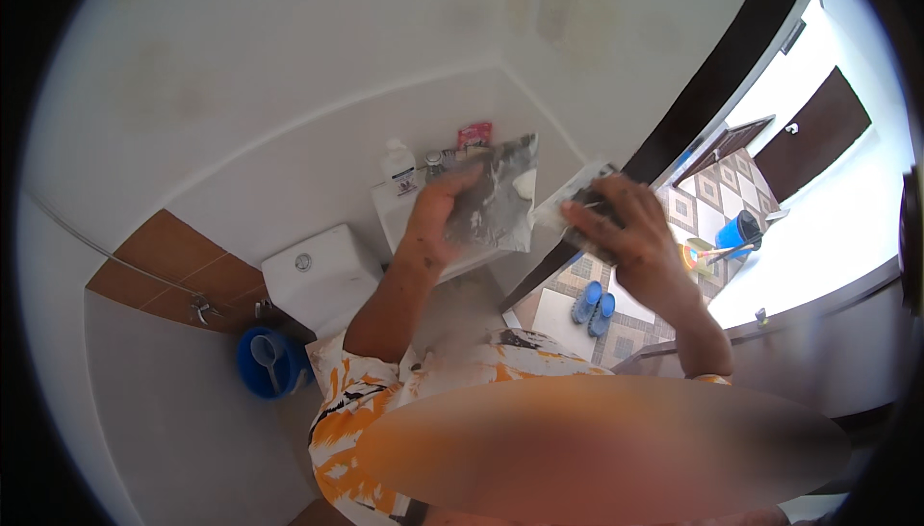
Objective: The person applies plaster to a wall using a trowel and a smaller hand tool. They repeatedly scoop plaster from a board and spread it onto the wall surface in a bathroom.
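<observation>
Before the wash basin [465, 266], my left hand [443, 206] grips a shiny grey rectangular sheet [496, 197] by its left side. White smears and a pale blob mark its surface; whether it is a mirror or a pouch I cannot tell. My right hand [624, 223] is closed around a whitish and dark flat piece [577, 197], just right of the sheet and apart from it. Motion blur hides what kind of thing that piece is. Behind my left hand, a white bottle [399, 168] and a pink packet [474, 135] stand on the basin.
A white toilet tank [322, 274] is left of the basin. Lower left is a blue bucket [252, 372] with a dipper [269, 353], near a wall tap [202, 308]. Beyond the dark doorframe [717, 64] lie blue clogs [592, 308] and another blue bucket [739, 230].
</observation>
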### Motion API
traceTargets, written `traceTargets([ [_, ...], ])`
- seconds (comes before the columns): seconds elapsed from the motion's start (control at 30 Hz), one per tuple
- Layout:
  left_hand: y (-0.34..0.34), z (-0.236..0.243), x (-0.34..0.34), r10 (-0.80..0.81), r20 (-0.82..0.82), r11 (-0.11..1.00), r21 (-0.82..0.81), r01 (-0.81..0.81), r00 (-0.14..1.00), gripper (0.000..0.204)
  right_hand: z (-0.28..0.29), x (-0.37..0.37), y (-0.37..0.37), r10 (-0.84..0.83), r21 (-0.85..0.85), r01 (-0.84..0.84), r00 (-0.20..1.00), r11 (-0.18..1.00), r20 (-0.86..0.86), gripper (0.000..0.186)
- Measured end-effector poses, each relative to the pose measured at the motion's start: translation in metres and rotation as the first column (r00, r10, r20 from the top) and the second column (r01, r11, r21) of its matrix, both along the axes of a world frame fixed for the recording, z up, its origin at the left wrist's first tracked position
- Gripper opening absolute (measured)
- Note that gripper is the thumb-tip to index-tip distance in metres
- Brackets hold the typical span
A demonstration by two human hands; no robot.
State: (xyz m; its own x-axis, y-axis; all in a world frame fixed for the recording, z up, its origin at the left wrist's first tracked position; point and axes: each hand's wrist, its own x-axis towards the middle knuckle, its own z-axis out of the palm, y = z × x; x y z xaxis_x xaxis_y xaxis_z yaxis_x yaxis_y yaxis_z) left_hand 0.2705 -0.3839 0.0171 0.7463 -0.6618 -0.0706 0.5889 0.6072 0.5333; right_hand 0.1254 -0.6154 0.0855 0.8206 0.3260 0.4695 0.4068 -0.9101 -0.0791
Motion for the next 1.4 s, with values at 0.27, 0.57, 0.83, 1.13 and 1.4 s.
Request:
traceTargets([
  [0.27,0.000,0.042,0.058,0.069,0.289,0.979,0.165,-0.121,0.955,0.021,0.068,0.049,0.013,0.052,-0.335,0.001,0.988,0.942,0.147,0.042],
  [0.57,0.004,0.016,0.112,0.355,0.123,0.933,-0.113,-0.342,0.927,0.029,0.123,0.096,-0.011,0.026,-0.713,0.297,0.914,0.635,0.404,0.041],
  [0.83,-0.016,-0.038,0.093,0.277,-0.051,0.960,-0.017,-0.278,0.959,0.025,0.151,0.196,-0.048,0.108,-0.875,0.421,0.884,0.239,0.455,0.040],
  [1.13,-0.015,-0.049,0.083,0.191,-0.089,0.980,-0.030,-0.194,0.978,0.026,0.153,0.218,-0.065,0.064,-0.904,0.354,0.923,0.240,0.378,0.037],
  [1.4,-0.025,-0.055,0.086,0.121,-0.063,0.991,-0.050,-0.124,0.991,0.030,0.145,0.204,-0.035,-0.248,-0.908,0.404,0.896,0.109,0.369,0.037],
])
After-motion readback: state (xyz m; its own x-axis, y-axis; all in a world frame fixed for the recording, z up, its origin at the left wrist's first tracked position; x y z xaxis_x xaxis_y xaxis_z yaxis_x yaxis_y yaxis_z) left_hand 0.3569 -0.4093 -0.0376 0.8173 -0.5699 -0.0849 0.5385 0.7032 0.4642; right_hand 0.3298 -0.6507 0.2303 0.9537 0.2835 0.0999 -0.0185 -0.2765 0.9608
